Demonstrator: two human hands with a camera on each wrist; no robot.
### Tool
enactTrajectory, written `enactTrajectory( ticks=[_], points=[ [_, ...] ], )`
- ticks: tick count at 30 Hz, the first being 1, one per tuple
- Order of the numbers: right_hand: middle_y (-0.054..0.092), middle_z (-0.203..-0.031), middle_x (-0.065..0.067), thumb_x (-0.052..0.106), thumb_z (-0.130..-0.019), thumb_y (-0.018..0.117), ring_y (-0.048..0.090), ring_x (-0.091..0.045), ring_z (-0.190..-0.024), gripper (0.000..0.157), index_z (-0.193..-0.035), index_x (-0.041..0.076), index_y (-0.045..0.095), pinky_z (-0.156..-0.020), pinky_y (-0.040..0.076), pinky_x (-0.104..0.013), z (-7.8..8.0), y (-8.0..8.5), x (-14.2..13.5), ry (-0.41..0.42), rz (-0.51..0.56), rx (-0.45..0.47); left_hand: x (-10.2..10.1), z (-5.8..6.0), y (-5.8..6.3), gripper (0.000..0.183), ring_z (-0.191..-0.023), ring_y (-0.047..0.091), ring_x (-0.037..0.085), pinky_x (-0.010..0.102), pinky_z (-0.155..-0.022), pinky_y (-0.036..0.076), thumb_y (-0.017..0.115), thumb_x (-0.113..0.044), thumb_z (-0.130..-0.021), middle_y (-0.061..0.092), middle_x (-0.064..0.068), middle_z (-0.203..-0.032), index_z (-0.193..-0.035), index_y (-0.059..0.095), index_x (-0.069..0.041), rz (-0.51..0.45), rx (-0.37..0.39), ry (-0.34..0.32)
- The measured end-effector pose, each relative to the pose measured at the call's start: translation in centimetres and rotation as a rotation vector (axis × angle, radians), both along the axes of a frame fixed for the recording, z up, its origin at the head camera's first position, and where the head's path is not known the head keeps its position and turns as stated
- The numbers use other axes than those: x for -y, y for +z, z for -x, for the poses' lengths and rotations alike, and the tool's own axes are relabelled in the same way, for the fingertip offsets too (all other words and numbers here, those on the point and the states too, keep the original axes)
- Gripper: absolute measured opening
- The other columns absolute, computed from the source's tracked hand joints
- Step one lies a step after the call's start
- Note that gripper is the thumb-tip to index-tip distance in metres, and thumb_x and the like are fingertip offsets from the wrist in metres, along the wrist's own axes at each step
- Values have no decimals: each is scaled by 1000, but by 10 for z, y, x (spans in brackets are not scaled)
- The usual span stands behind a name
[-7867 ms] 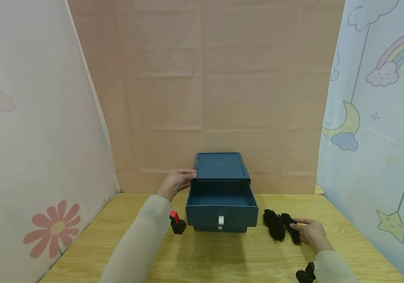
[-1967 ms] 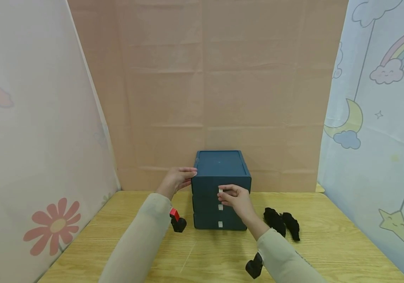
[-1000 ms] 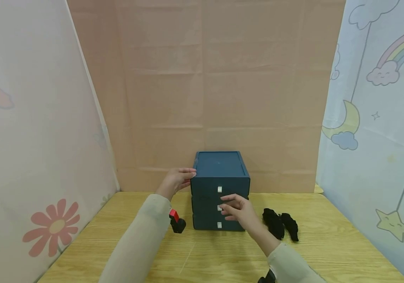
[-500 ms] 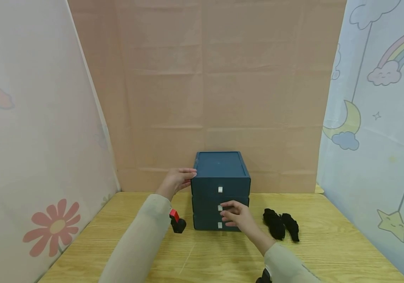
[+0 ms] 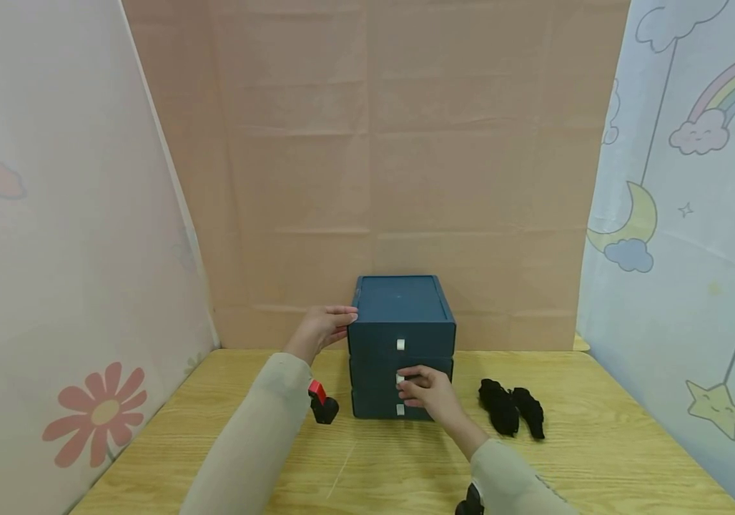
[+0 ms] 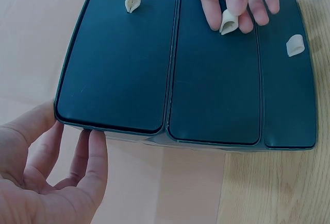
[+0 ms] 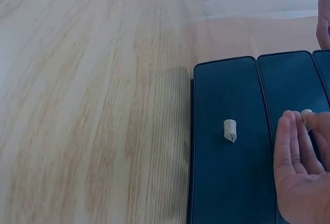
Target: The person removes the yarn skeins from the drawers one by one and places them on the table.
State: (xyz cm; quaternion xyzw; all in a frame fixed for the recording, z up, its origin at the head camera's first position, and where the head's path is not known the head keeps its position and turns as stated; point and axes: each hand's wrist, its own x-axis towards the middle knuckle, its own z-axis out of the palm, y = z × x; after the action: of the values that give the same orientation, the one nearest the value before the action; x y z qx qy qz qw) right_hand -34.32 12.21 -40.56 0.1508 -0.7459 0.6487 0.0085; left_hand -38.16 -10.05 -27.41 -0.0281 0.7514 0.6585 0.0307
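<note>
A dark blue desktop drawer unit (image 5: 400, 300) with three shut drawers stands on the table, each front bearing a small pale pull tab. My left hand (image 5: 322, 332) holds the unit at its upper left front corner; in the left wrist view the fingers (image 6: 95, 154) bend round that edge. With thumb and fingers, my right hand (image 5: 430, 392) pinches the middle drawer's pull tab (image 6: 229, 23). Above it shows the top tab (image 5: 400, 345), below it the bottom tab (image 7: 230, 130). Part of the middle and bottom fronts is hidden behind the right hand in the head view.
Two black, soft-looking bundles (image 5: 499, 408) lie side by side on the wooden table (image 5: 245, 429), right of the unit. A brown sheet (image 5: 290, 179) hangs close behind, and printed curtains (image 5: 683, 300) flank the table.
The top drawer, pulled out earlier, is now shut. My right hand has gone from the black bundles to the top tab, then down to the middle tab. The left hand stays put.
</note>
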Motion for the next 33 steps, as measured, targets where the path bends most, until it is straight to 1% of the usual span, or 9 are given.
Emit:
enactTrajectory(
  ticks=[2, 6, 12, 17, 24, 33],
  points=[
    [68, -106, -23, 10, -96, 59, 69, -28, -91, 32, -124, -6, 58, -78, 59, -38, -1, 0, 0, 2, 3, 1, 0, 0, 0, 24, -96, 61, 19, 34, -97, 51, 66, -13, -92, 64, 10, -122, -115, 71, -8, -2, -1, -3],
    [67, -106, -24, 9, -96, 59, 69, -29, -91, 33, -124, -7, 58, -77, 59, -37, -3, 0, 0, 8, 19, 13, 0, -1, 0, 24, -96, 61, 20, 36, -99, 50, 66, -12, -92, 64, 11, -123, -115, 71, -7, -9, -2, -4],
    [68, -106, -24, 9, -95, 60, 70, -25, -88, 34, -125, -7, 58, -81, 59, -42, -8, 3, -1, 17, 29, 30, -1, -2, 0, 24, -96, 61, 21, 39, -101, 49, 66, -11, -92, 63, 12, -123, -115, 70, -6, -18, -7, -4],
    [68, -108, -25, 11, -95, 61, 70, -27, -89, 36, -125, -8, 58, -81, 58, -43, -15, 5, -3, 44, 22, 29, 0, -2, 1, 23, -98, 61, 21, 36, -100, 50, 67, -13, -92, 63, 11, -124, -114, 71, -8, -14, 0, -1],
    [69, -108, -24, 12, -95, 62, 70, -30, -91, 38, -126, -9, 57, -79, 59, -39, -24, 5, -5, 70, 30, 58, 0, -1, 0, 23, -100, 60, 22, 34, -97, 51, 66, -13, -92, 63, 11, -125, -114, 71, -8, -7, 1, -5],
    [69, -107, -24, 13, -92, 65, 71, -23, -86, 38, -122, -9, 60, -77, 60, -36, -35, 5, -6, 85, 41, 86, -1, -1, -1, 24, -104, 60, 23, 33, -98, 51, 66, -14, -92, 62, 11, -126, -116, 71, -9, -3, -2, -7]
  ],
)
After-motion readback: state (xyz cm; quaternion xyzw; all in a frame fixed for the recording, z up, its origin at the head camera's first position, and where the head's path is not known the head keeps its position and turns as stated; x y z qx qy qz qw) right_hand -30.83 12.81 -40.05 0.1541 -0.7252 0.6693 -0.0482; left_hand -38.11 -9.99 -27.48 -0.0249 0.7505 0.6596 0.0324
